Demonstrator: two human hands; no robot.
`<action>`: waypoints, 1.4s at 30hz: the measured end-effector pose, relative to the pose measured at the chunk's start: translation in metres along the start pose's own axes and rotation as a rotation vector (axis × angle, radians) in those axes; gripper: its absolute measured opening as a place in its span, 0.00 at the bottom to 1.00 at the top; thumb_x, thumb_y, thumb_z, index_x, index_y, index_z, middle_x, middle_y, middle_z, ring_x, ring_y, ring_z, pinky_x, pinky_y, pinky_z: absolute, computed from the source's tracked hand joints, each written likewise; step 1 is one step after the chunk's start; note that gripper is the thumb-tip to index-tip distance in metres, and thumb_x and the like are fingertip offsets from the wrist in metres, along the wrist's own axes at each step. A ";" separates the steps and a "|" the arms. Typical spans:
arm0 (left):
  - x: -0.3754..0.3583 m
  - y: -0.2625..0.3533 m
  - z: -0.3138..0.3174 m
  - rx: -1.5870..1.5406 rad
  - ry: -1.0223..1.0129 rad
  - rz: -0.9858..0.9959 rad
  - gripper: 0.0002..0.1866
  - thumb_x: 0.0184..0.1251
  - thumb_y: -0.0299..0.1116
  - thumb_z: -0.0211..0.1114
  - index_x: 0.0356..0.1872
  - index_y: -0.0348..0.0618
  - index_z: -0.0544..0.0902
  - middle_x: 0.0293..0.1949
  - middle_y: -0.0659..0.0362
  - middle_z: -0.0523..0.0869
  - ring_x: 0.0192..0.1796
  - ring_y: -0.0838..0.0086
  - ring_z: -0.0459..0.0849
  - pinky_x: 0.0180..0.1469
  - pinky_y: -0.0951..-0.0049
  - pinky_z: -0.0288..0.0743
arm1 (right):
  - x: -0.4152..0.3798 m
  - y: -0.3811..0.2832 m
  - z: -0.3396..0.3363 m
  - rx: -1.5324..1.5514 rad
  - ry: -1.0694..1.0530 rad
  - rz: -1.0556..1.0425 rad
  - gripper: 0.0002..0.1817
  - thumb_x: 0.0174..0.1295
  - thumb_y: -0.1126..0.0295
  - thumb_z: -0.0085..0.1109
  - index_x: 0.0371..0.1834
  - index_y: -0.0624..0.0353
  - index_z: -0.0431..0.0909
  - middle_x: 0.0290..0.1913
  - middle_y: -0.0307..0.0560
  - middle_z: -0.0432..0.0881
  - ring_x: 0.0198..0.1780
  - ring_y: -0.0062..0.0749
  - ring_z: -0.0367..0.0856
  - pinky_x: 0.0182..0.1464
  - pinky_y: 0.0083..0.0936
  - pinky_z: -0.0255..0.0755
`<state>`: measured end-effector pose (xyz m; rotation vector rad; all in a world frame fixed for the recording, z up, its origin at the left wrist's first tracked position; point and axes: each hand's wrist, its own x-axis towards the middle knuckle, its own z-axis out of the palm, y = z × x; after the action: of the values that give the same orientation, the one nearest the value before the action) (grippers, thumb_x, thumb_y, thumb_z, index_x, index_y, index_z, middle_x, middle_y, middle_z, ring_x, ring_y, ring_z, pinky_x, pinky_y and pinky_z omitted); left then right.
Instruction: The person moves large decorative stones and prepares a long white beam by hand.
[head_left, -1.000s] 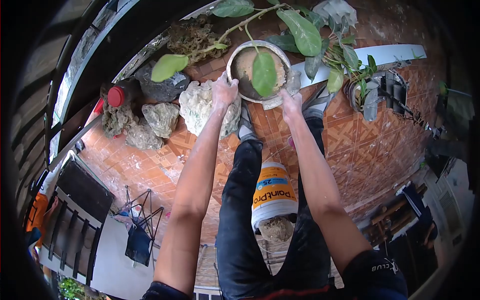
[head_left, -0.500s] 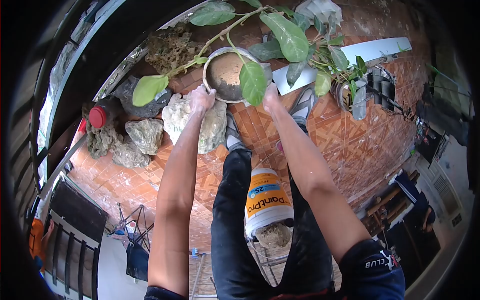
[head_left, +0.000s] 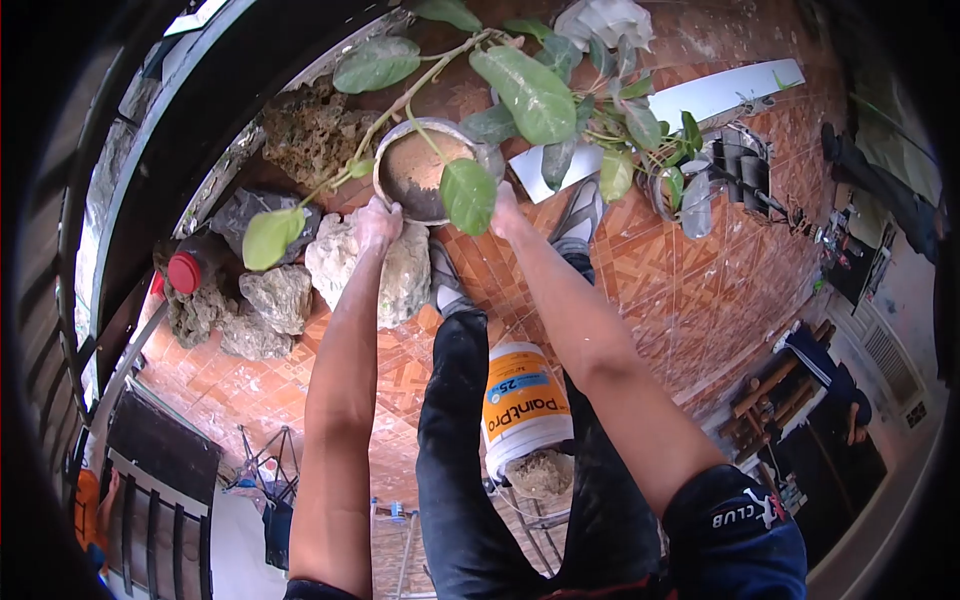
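Observation:
A round grey pot [head_left: 487, 160] holds light brown, sandy-looking soil [head_left: 412, 162], darker towards its near side. My left hand [head_left: 378, 222] is closed on the near left of the pot, fingers around its rim. On the opposite side my right hand [head_left: 508, 212] grips the pot's wall; its fingertips are partly hidden. A leafy branch [head_left: 398, 103] crosses over the pot, and one green leaf [head_left: 468, 195] covers part of the opening. Directly beside my left hand lies a large pale rock [head_left: 372, 270].
More rocks [head_left: 277, 298] lie to the left, near a red-capped container [head_left: 184, 272]. A white panel [head_left: 728, 98] and a potted plant [head_left: 668, 185] are at upper right. Between my legs stands a PaintPro bucket [head_left: 524, 400]. Another person's orange sleeve [head_left: 88, 510] shows at far left.
The view has shifted, so the pot, hands and rocks appear further left and slightly lower. Both hands keep their grip on the pot.

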<state>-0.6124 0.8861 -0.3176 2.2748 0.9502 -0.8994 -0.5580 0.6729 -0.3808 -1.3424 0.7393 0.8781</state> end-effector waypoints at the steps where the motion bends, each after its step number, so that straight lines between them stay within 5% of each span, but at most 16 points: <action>1: 0.001 0.000 0.000 0.025 -0.003 -0.017 0.23 0.56 0.46 0.56 0.40 0.33 0.76 0.40 0.40 0.80 0.46 0.50 0.78 0.50 0.59 0.70 | 0.000 -0.004 -0.002 0.009 -0.065 0.056 0.15 0.52 0.70 0.60 0.39 0.71 0.76 0.35 0.47 0.79 0.33 0.26 0.77 0.33 0.26 0.71; 4: 0.000 0.005 -0.009 0.080 -0.025 -0.054 0.22 0.57 0.46 0.56 0.41 0.34 0.76 0.40 0.40 0.80 0.46 0.50 0.78 0.50 0.58 0.70 | -0.014 -0.024 0.005 0.333 -0.246 0.131 0.13 0.60 0.66 0.45 0.34 0.65 0.77 0.29 0.45 0.79 0.26 0.30 0.79 0.29 0.27 0.75; 6: 0.000 0.004 -0.012 0.070 -0.062 -0.060 0.22 0.57 0.46 0.56 0.42 0.35 0.76 0.41 0.40 0.80 0.47 0.51 0.78 0.50 0.58 0.70 | -0.017 -0.030 0.005 0.435 -0.304 0.161 0.11 0.59 0.68 0.47 0.35 0.63 0.77 0.29 0.45 0.80 0.27 0.29 0.80 0.29 0.27 0.74; 8: 0.000 0.005 -0.015 0.075 -0.088 -0.074 0.22 0.57 0.46 0.56 0.43 0.36 0.76 0.42 0.40 0.79 0.48 0.52 0.78 0.51 0.58 0.70 | -0.022 -0.034 0.004 -0.020 -0.309 -0.032 0.21 0.54 0.61 0.57 0.45 0.66 0.74 0.34 0.45 0.80 0.31 0.28 0.78 0.33 0.25 0.72; 14: -0.016 0.026 -0.028 0.107 -0.088 -0.179 0.23 0.58 0.47 0.55 0.46 0.37 0.73 0.45 0.43 0.79 0.49 0.54 0.77 0.52 0.60 0.70 | -0.028 -0.046 -0.015 -0.579 -0.103 0.158 0.27 0.51 0.54 0.59 0.45 0.68 0.73 0.35 0.50 0.80 0.32 0.32 0.79 0.34 0.24 0.72; 15: -0.017 0.021 -0.023 0.061 0.017 -0.113 0.24 0.58 0.47 0.55 0.47 0.38 0.73 0.45 0.44 0.79 0.49 0.55 0.77 0.51 0.60 0.70 | -0.040 -0.054 -0.027 -0.950 -0.124 -0.117 0.28 0.51 0.53 0.58 0.44 0.69 0.73 0.35 0.54 0.80 0.31 0.34 0.79 0.34 0.25 0.73; 17: -0.023 0.023 -0.015 0.037 0.217 -0.038 0.24 0.56 0.43 0.57 0.50 0.38 0.71 0.46 0.46 0.79 0.50 0.56 0.77 0.51 0.60 0.71 | -0.094 -0.148 -0.038 -1.170 -0.657 0.183 0.26 0.54 0.54 0.57 0.44 0.68 0.74 0.37 0.54 0.81 0.34 0.34 0.81 0.36 0.26 0.75; 18: -0.033 0.034 -0.020 0.039 0.216 -0.037 0.24 0.56 0.43 0.57 0.50 0.38 0.71 0.46 0.46 0.79 0.50 0.56 0.77 0.51 0.60 0.71 | -0.100 -0.166 -0.059 -0.920 -0.853 0.380 0.22 0.57 0.57 0.55 0.43 0.67 0.75 0.37 0.54 0.82 0.34 0.34 0.82 0.35 0.25 0.77; 20: -0.064 0.070 -0.040 -0.015 0.007 0.117 0.21 0.55 0.38 0.58 0.50 0.41 0.74 0.45 0.48 0.80 0.50 0.57 0.77 0.50 0.62 0.71 | -0.134 -0.245 -0.076 -0.858 -1.021 0.455 0.16 0.60 0.62 0.51 0.39 0.66 0.76 0.31 0.54 0.82 0.27 0.31 0.82 0.28 0.21 0.77; 22: -0.093 0.101 -0.047 -0.322 -0.153 0.299 0.15 0.54 0.35 0.59 0.44 0.44 0.78 0.42 0.51 0.81 0.47 0.59 0.79 0.49 0.64 0.72 | -0.142 -0.315 -0.102 -0.550 -0.908 0.202 0.10 0.58 0.68 0.53 0.33 0.67 0.76 0.25 0.53 0.81 0.22 0.30 0.81 0.22 0.20 0.75; 23: -0.091 0.090 -0.017 -0.147 0.071 0.703 0.10 0.55 0.34 0.58 0.38 0.45 0.80 0.38 0.53 0.82 0.43 0.61 0.80 0.47 0.66 0.72 | -0.135 -0.345 -0.117 -0.453 -0.826 0.056 0.11 0.58 0.67 0.53 0.31 0.66 0.76 0.19 0.49 0.79 0.17 0.29 0.78 0.19 0.20 0.73; 26: -0.127 0.149 -0.013 -0.297 -0.449 0.428 0.10 0.57 0.34 0.56 0.38 0.44 0.80 0.34 0.54 0.83 0.40 0.62 0.80 0.45 0.66 0.72 | -0.067 -0.392 -0.139 -0.316 -0.399 -0.222 0.15 0.58 0.61 0.53 0.34 0.66 0.73 0.24 0.48 0.79 0.21 0.29 0.78 0.27 0.22 0.75; 31: -0.165 0.238 -0.009 -0.251 -0.780 0.445 0.17 0.61 0.45 0.53 0.39 0.43 0.79 0.31 0.52 0.83 0.39 0.60 0.81 0.45 0.67 0.72 | 0.074 -0.402 -0.131 -0.954 0.412 -0.390 0.63 0.28 0.41 0.70 0.65 0.66 0.47 0.61 0.65 0.61 0.59 0.52 0.66 0.57 0.37 0.66; 38: -0.175 0.331 -0.028 -0.481 -0.741 0.399 0.20 0.63 0.48 0.52 0.43 0.41 0.77 0.33 0.53 0.83 0.41 0.62 0.81 0.46 0.67 0.71 | 0.143 -0.391 -0.120 -1.191 0.486 -0.283 0.66 0.24 0.38 0.69 0.66 0.64 0.46 0.63 0.64 0.59 0.65 0.54 0.56 0.62 0.40 0.59; 41: -0.150 0.344 -0.033 -0.655 -0.635 0.580 0.17 0.65 0.37 0.52 0.43 0.30 0.75 0.35 0.59 0.83 0.35 0.78 0.78 0.38 0.78 0.72 | 0.157 -0.383 -0.135 -1.127 0.414 -0.294 0.65 0.25 0.43 0.71 0.67 0.61 0.44 0.62 0.59 0.61 0.63 0.49 0.60 0.61 0.40 0.61; 42: -0.146 0.357 -0.050 -0.705 -0.676 0.454 0.17 0.66 0.40 0.51 0.44 0.34 0.75 0.33 0.61 0.82 0.29 0.83 0.74 0.32 0.83 0.69 | 0.158 -0.386 -0.141 -1.007 0.347 -0.256 0.63 0.27 0.47 0.71 0.68 0.58 0.44 0.62 0.56 0.62 0.61 0.46 0.62 0.59 0.42 0.61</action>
<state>-0.4018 0.6359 -0.1075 1.3495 0.3319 -0.8546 -0.1391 0.5442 -0.3395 -2.4666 0.3408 0.8380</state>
